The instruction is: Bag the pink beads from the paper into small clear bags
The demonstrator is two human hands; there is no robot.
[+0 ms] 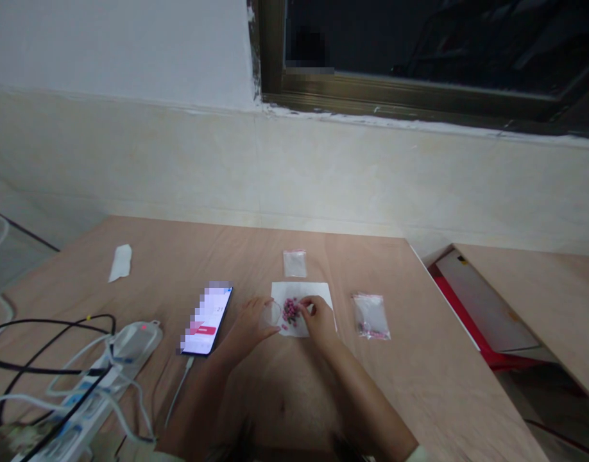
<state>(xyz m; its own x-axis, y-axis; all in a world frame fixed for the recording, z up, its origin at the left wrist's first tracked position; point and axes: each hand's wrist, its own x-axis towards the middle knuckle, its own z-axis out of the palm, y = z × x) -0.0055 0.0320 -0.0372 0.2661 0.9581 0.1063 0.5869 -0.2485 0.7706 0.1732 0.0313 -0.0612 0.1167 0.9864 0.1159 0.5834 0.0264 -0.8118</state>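
A small heap of pink and dark pieces, too small to name surely, lies on a white sheet of paper. My left hand curves its fingers and thumb around a clear container with a round rim, at the paper's left edge. The rim faces the heap. My right hand is at the heap's right side, thumb and forefinger pinched together. Whatever sits between those fingertips is too small to make out.
Clear plastic bags lie behind the paper and to its right. Left are a lit phone on a cable, a power strip with tangled cords, and a crumpled white scrap. A wall and window frame rise behind the wooden table.
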